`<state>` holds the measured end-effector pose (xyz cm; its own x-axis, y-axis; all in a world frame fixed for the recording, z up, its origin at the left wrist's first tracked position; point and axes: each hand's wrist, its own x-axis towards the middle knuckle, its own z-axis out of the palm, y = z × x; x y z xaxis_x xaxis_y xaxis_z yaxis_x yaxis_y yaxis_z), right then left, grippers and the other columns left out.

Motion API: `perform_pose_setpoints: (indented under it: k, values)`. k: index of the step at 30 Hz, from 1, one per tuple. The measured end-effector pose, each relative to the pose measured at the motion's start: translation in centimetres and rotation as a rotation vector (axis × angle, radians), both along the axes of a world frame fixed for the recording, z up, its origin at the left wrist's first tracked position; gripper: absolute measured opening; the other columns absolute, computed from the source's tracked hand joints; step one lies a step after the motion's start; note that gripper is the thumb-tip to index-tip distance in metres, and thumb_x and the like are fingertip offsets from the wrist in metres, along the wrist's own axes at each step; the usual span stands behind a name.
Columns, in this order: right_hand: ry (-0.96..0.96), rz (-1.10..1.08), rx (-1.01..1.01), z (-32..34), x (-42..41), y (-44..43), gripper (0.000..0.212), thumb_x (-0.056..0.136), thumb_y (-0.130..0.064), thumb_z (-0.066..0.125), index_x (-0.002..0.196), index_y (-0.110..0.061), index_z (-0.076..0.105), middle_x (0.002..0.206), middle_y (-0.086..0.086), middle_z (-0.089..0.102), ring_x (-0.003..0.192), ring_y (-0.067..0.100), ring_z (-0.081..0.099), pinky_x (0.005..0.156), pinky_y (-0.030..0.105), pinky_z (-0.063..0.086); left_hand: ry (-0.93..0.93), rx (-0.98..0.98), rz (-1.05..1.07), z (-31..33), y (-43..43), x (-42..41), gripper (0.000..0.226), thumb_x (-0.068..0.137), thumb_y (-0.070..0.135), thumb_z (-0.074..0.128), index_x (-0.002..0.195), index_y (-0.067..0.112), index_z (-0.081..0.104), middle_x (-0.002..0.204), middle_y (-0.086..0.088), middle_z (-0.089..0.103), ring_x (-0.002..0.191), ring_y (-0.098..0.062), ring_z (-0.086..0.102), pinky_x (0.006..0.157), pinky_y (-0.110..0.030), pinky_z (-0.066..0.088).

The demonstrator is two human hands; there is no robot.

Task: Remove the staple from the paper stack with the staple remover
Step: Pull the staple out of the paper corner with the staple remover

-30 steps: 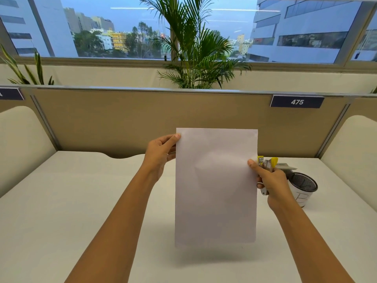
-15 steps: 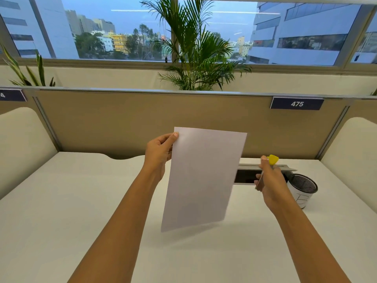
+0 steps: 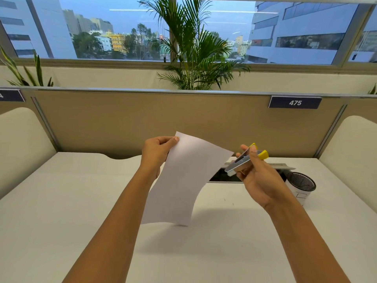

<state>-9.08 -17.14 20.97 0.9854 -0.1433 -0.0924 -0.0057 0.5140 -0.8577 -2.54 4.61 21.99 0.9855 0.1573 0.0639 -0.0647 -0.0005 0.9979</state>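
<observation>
Left hand [image 3: 156, 155]: grip pinched shut on paper stack [image 3: 183, 180], top left corner, above surface [image 3: 61, 201]. Right hand [image 3: 259, 178]: grip closed around staple remover [image 3: 242, 161], right of stack.

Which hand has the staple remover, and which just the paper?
The right hand grips the staple remover, silver with yellow tips. The left hand only pinches the paper stack by its top corner, so the stack hangs above the desk.

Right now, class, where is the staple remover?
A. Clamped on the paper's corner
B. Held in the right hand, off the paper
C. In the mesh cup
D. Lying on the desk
B: the right hand holds the staple remover clear of the paper, which the left hand holds up.
</observation>
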Motion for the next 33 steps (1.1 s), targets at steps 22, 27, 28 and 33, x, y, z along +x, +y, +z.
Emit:
perform_pose_setpoints:
  k: [22,27,28,33]
  values:
    - [0.022,-0.021,0.094,-1.8,-0.7,2.9,0.034,0.057,-0.024,0.069,0.09,-0.022,0.063,0.075,-0.006,0.075,0.078,0.013,0.064,0.064,0.019,0.05,0.081,0.194,-0.205,-2.5,-1.3,-0.6,0.008,0.082,0.021,0.067,0.083,0.017,0.074,0.085,-0.004,0.074,0.074,-0.019,0.066,0.071,-0.032,0.052]
    - [-0.005,-0.048,0.179,-3.3,-0.5,3.0,0.01,0.075,-0.006,0.064,0.081,-0.014,0.061,0.1,0.011,0.066,0.094,0.024,0.065,0.076,0.026,0.059,0.107,0.222,-0.216,-3.6,-1.8,-0.4,0.01,0.082,0.022,0.067,0.084,0.015,0.074,0.086,-0.003,0.074,0.075,-0.019,0.066,0.067,-0.029,0.051]
    - [0.002,-0.058,0.162,-3.8,-0.4,3.0,0.01,0.08,-0.004,0.062,0.081,-0.014,0.061,0.1,0.012,0.065,0.094,0.025,0.065,0.074,0.026,0.06,0.119,0.219,-0.219,-3.8,-1.9,-0.5,0.01,0.082,0.022,0.067,0.083,0.015,0.074,0.085,-0.003,0.073,0.074,-0.019,0.065,0.066,-0.029,0.05]
    - [0.053,-0.109,-0.029,-5.9,-0.6,3.2,0.011,0.083,-0.008,0.063,0.087,-0.018,0.062,0.098,0.008,0.067,0.091,0.025,0.065,0.072,0.031,0.058,0.179,0.199,-0.219,-4.4,-2.4,-0.5,0.007,0.081,0.021,0.068,0.082,0.015,0.073,0.082,-0.004,0.071,0.072,-0.019,0.062,0.064,-0.028,0.049]
